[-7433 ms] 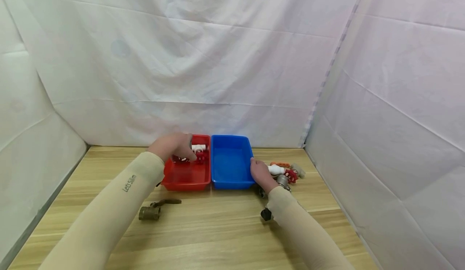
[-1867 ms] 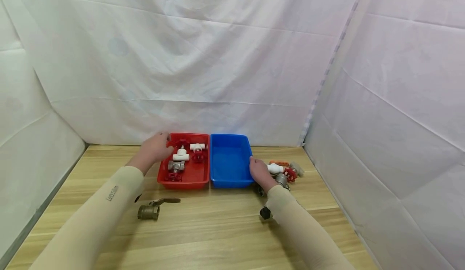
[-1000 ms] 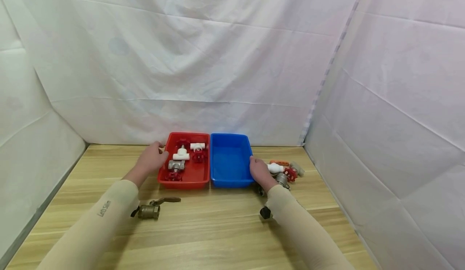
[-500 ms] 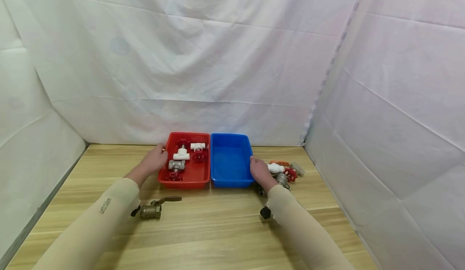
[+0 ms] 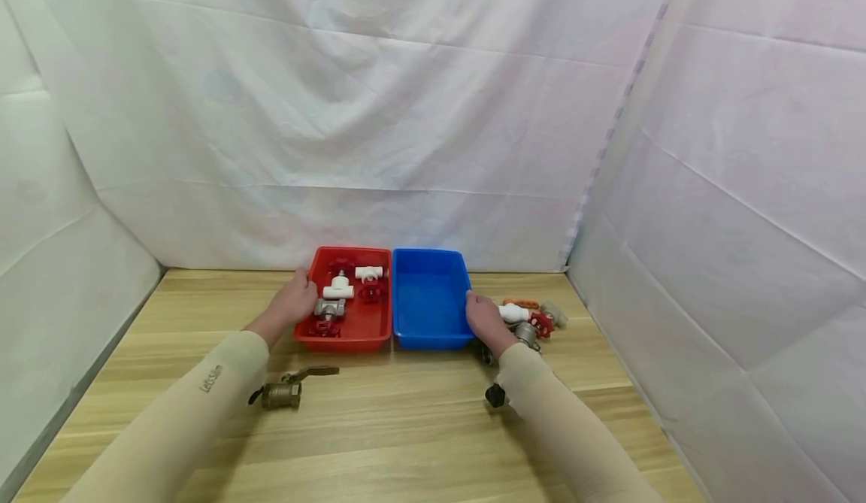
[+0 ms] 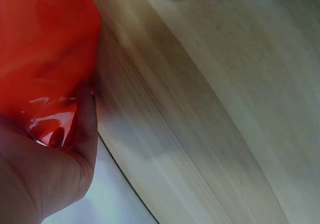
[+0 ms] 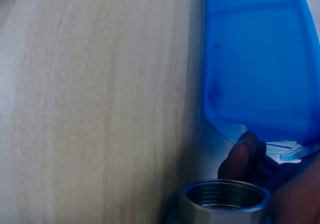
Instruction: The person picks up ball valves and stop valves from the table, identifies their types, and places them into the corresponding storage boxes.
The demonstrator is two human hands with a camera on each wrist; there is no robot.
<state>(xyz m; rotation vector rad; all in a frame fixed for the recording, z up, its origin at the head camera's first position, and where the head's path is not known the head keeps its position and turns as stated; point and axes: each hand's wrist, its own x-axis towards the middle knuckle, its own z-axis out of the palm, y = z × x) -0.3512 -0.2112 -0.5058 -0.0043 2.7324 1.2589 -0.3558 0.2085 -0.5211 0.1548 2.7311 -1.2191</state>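
In the head view, my left hand point(image 5: 295, 301) grips the left rim of the red tray point(image 5: 355, 343). A finger point(image 6: 86, 121) lies along the tray's outer wall in the left wrist view. The tray holds a white valve point(image 5: 338, 287) with a red handwheel, another white valve point(image 5: 368, 272) and a silver valve point(image 5: 329, 308) with a red wheel. My right hand point(image 5: 485, 320) holds the right side of the blue tray point(image 5: 433, 341), which stands against the red one; its curled fingers point(image 7: 239, 159) show beside the wall in the right wrist view.
A brass ball valve point(image 5: 281, 394) with a lever lies before the red tray, near the left sleeve. Right of the blue tray lie a white valve point(image 5: 514, 313) with a red handwheel point(image 5: 541, 325), an orange handle point(image 5: 521, 304) and metal valves, one with a threaded opening point(image 7: 225, 196).
My left hand has moved out from over the valves inside the red tray to its left rim, then shifted slightly along it. My right hand has stayed on the blue tray.
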